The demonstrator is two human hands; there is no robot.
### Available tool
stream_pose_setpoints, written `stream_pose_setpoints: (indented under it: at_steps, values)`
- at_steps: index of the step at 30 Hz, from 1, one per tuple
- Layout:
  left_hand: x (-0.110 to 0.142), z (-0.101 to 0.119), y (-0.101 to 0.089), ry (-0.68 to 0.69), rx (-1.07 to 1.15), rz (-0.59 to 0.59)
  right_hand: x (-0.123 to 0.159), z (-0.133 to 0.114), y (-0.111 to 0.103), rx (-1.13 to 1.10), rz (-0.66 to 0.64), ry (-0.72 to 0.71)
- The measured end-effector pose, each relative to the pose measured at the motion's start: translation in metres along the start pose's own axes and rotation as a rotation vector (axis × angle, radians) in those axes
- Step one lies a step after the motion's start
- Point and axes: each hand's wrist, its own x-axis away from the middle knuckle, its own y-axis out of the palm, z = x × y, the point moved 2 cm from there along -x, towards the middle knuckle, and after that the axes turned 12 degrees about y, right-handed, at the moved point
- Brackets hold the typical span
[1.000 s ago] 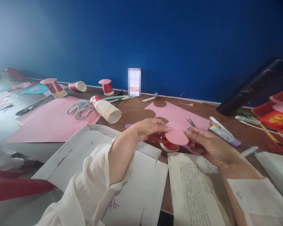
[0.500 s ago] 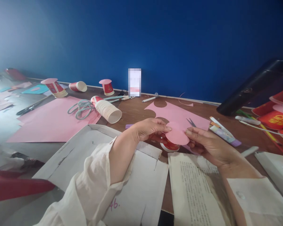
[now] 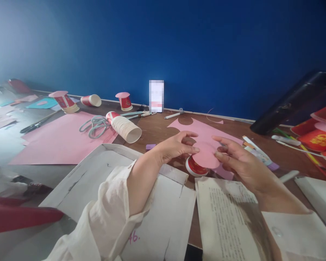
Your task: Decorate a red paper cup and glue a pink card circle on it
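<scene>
A pink paper circle [image 3: 205, 155] lies on top of an upside-down red paper cup [image 3: 197, 167], whose white rim faces down. At the circle's left edge, the thumb of my left hand [image 3: 178, 146] touches the paper while its forefinger is lifted away. My right hand [image 3: 235, 156] has its thumb at the right edge, with the forefinger stretched out above. Some fingers of both hands are hidden behind the circle and cup. Beneath and behind them lies a pink sheet [image 3: 206, 128] with round cut-outs.
Nested paper cups [image 3: 125, 128] lie beside coiled cord [image 3: 96, 125] on pink paper [image 3: 59, 141]. Pink-topped cups [image 3: 124, 101] stand by the blue wall, near a lit phone [image 3: 156, 96]. A printed booklet [image 3: 225, 214], white box [image 3: 157, 214] and black cylinder [image 3: 285, 103] are close by.
Both forefingers have lifted off the pink circle and spread apart; the thumbs stay at its edges. The circle has settled slightly lower and to the right over the cup.
</scene>
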Motion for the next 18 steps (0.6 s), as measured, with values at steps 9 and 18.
stream_pose_setpoints:
  at_steps: [9, 18]
  values:
    - [0.001, 0.009, 0.002, 0.187, -0.242, -0.078, 0.004, -0.010, 0.001, 0.265, 0.092, -0.230]
    - [0.001, 0.008, 0.001, 0.179, -0.327, -0.097, 0.006, -0.013, 0.000, 0.363, 0.130, -0.214]
